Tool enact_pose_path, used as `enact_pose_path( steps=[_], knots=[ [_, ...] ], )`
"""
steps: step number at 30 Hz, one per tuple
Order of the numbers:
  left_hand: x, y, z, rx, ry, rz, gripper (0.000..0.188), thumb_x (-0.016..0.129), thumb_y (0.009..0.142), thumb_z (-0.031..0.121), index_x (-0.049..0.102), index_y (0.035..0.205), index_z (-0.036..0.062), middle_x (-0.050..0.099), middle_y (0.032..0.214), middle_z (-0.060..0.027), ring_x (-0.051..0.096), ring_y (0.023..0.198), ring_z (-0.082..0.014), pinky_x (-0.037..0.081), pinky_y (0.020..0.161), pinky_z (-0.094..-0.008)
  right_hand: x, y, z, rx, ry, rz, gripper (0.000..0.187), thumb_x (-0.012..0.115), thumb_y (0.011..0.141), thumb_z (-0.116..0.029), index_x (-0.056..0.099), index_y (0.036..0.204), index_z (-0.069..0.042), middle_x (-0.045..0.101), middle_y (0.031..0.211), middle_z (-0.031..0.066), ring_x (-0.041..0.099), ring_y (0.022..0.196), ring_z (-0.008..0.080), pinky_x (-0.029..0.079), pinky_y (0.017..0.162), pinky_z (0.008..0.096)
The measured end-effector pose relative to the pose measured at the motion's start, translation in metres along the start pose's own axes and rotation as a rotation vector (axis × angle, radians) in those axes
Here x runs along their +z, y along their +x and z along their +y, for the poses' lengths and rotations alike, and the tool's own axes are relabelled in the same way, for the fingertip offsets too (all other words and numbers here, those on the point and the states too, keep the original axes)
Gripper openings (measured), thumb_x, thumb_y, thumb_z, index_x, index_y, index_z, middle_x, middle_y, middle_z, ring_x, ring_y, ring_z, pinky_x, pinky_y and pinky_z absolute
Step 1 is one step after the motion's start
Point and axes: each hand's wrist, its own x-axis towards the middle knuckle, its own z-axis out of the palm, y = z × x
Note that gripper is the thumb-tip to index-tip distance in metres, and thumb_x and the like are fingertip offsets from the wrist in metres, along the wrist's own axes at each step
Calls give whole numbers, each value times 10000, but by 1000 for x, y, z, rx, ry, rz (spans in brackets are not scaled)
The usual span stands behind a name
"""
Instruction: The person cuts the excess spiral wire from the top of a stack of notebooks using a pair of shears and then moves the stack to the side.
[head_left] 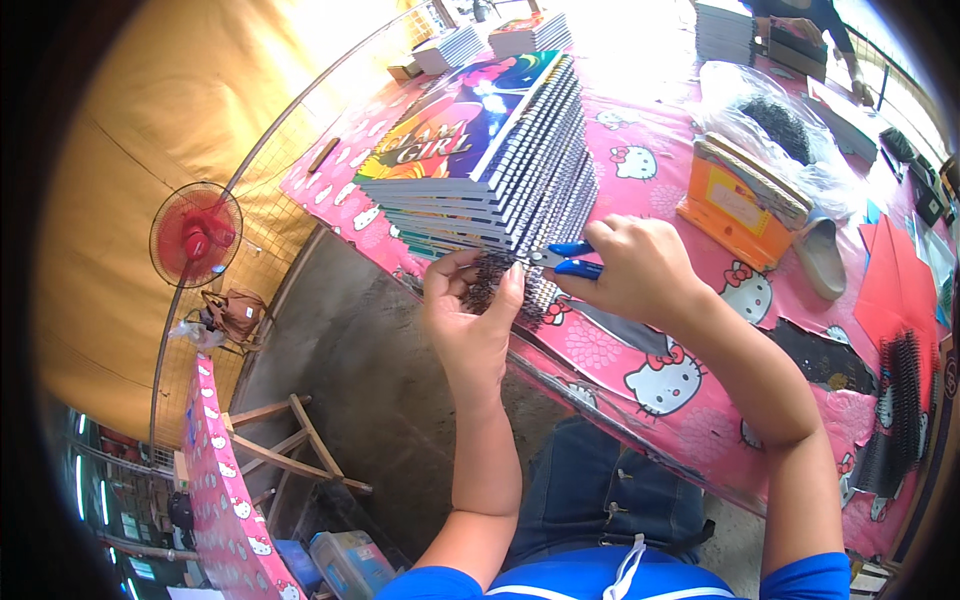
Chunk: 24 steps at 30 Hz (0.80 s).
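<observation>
My left hand [472, 318] is closed round a bunch of dark wire binding coils [489, 279], its thumb pointing up along them. In my right hand [645, 268] is a pair of blue-handled pliers [576, 267]; the handles are spread and the jaws are at the coils near my left thumb. Just beyond both hands rises a tall stack of wire-bound notebooks [455, 130] with colourful covers, their bound edges facing right. Whether the jaws grip a wire is too small to tell.
The pink patterned cloth [700, 425] covers the table and is torn at the right. An orange box-like holder [735, 205], a grey slipper [822, 258], a plastic bag [770, 120] and black binding coils [900, 400] lie rightward. A red fan [195, 235] stands left. Another person's hand [795, 32] is far right.
</observation>
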Motion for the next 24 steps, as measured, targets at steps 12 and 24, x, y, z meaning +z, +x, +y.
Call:
enact_pose_path(
  steps=[12, 24],
  knots=[
    [-2, -8, -8, -52, -71, 2, 357, 714, 833, 24, 511, 1127, 13, 605, 865, -60, 472, 542, -16, 331, 407, -149, 6, -10, 5, -95, -121, 125, 487, 752, 719, -492, 641, 825, -29, 626, 803, 106, 636, 776, 282, 492, 692, 393],
    [-4, -15, -3, -194, -156, 40, 337, 709, 843, 36, 500, 1107, 19, 610, 863, -75, 438, 488, -27, 308, 358, -164, 1, -20, 10, -70, -100, 35, 547, 729, 731, -522, 633, 875, -3, 632, 862, 136, 626, 823, 280, 478, 741, 399]
  ],
)
